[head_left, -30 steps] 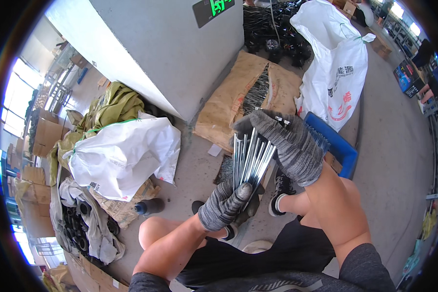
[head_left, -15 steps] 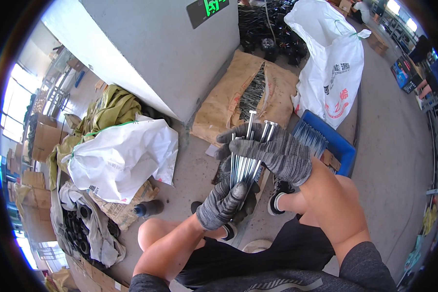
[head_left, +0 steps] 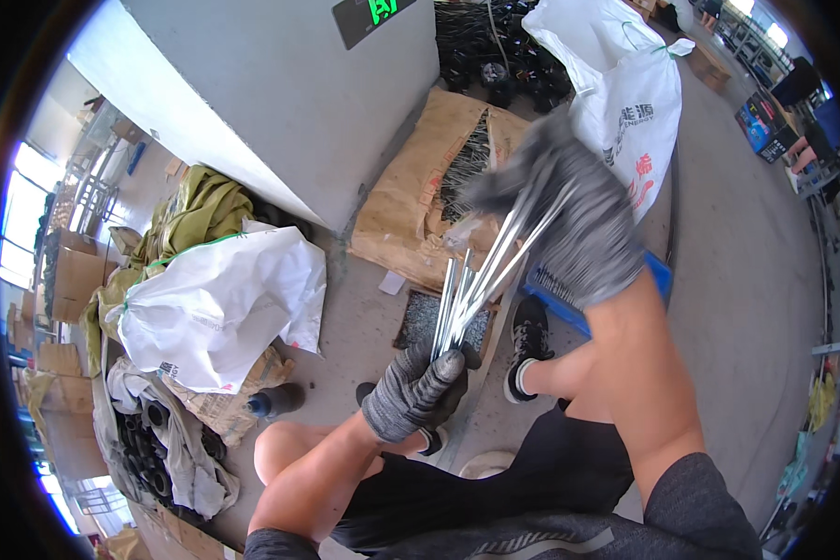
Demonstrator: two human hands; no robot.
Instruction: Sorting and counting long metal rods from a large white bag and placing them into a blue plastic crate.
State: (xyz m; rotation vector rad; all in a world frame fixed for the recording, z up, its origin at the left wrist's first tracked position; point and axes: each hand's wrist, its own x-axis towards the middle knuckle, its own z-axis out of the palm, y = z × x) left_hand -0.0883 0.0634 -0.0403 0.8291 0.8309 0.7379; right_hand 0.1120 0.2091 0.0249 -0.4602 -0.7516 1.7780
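Observation:
My left hand, in a grey knitted glove, is closed round the lower ends of a bundle of long silver metal bolts. Up and to the right, my gloved right hand is smeared by motion. Several bolts slant from the left fist up to it, and its fingers seem closed on their upper ends. Behind the hands lies a torn brown paper sack with many similar thin metal pieces in its opening. Partly hidden under my right hand and forearm is a blue tray of metal pieces.
A dark flat tray of small metal bits lies on the floor near my shoes. To the left are a white woven sack, a dark bottle and olive cloth. A pale pillar and an upright white sack stand behind.
My right hand has swung up and to the right, blurring, and the upper bolts have fanned out with it. My left hand keeps its hold. The dark tray now shows between them.

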